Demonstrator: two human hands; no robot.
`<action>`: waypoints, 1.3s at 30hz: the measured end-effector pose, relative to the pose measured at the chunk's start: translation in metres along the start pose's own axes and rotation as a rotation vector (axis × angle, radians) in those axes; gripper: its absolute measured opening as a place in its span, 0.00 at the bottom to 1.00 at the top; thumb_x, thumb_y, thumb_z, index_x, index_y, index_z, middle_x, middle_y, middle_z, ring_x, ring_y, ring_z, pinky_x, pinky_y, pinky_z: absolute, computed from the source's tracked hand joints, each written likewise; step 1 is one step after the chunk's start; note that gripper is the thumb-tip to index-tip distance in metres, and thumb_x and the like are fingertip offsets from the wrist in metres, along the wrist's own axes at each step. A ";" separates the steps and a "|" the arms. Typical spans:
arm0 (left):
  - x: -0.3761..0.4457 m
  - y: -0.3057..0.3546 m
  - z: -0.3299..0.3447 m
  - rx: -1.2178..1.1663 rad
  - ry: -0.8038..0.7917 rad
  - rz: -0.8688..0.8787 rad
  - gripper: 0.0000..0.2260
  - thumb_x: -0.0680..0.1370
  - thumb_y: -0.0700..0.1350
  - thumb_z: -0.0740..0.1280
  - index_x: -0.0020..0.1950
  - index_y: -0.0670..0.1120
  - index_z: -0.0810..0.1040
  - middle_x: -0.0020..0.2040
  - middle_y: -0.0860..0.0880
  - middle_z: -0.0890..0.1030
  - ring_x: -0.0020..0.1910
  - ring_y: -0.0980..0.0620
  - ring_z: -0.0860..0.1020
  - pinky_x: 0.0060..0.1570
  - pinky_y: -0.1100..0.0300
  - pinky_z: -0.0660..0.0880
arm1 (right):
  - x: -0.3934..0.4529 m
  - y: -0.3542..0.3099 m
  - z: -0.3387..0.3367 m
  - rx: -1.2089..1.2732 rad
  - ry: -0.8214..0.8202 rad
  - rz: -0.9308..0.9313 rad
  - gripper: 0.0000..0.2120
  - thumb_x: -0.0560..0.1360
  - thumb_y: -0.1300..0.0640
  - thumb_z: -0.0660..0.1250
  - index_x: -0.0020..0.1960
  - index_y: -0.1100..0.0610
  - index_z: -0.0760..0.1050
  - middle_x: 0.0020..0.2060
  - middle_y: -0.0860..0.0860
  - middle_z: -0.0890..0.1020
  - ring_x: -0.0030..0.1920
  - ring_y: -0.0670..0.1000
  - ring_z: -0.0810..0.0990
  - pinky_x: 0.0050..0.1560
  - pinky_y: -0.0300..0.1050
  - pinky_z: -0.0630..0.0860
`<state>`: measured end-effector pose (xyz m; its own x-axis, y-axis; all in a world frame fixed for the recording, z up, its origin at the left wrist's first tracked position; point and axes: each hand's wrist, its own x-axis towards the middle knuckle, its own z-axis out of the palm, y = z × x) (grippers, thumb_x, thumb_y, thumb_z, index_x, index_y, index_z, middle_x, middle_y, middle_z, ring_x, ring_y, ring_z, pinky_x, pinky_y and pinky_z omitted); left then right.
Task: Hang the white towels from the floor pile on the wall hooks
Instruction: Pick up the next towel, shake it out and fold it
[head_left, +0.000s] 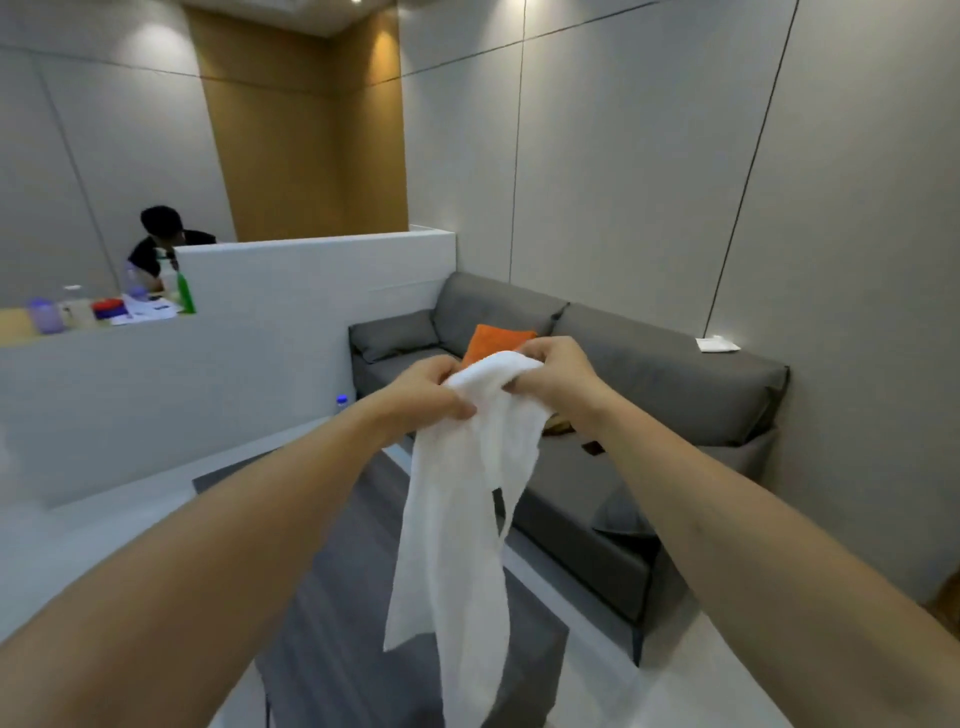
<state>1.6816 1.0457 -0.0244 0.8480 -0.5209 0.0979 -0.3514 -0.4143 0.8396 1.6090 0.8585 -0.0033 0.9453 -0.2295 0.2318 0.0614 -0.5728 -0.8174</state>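
We see one white towel (457, 530), thin and soft, held up in the air out in front of us. Its top edge is bunched and gathered between our left hand (423, 392) and right hand (556, 379), both closed on it. The rest hangs down loosely in long, creased folds, its lower end running out of view.

towel (457, 545) bottom cropped, sofa (649, 374) partly hidden

Soft matt cloth towel (457, 519), fabric sofa (665, 374)
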 end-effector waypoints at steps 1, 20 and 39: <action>0.001 0.000 0.002 0.011 -0.017 0.000 0.18 0.67 0.42 0.73 0.55 0.50 0.78 0.51 0.48 0.81 0.49 0.49 0.80 0.44 0.54 0.78 | 0.010 -0.009 0.010 0.095 -0.009 -0.030 0.09 0.66 0.65 0.73 0.46 0.58 0.82 0.41 0.57 0.83 0.46 0.56 0.83 0.41 0.45 0.80; 0.040 -0.083 -0.154 -0.313 0.221 -0.177 0.22 0.69 0.53 0.76 0.62 0.52 0.78 0.54 0.50 0.84 0.53 0.48 0.83 0.52 0.49 0.80 | 0.158 -0.063 0.170 0.320 -0.445 -0.116 0.09 0.76 0.53 0.68 0.48 0.56 0.84 0.41 0.53 0.87 0.41 0.51 0.87 0.39 0.44 0.83; 0.054 -0.224 -0.278 0.202 0.906 -0.504 0.06 0.76 0.50 0.71 0.47 0.48 0.83 0.47 0.48 0.82 0.48 0.50 0.79 0.51 0.52 0.79 | 0.333 0.019 0.306 -0.424 -0.632 -0.304 0.20 0.68 0.53 0.78 0.25 0.52 0.70 0.24 0.49 0.70 0.28 0.49 0.70 0.33 0.43 0.65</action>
<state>1.9167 1.3180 -0.0582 0.8644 0.4633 0.1953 0.1346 -0.5874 0.7980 2.0233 1.0119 -0.1035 0.9169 0.3977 -0.0334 0.3370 -0.8164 -0.4690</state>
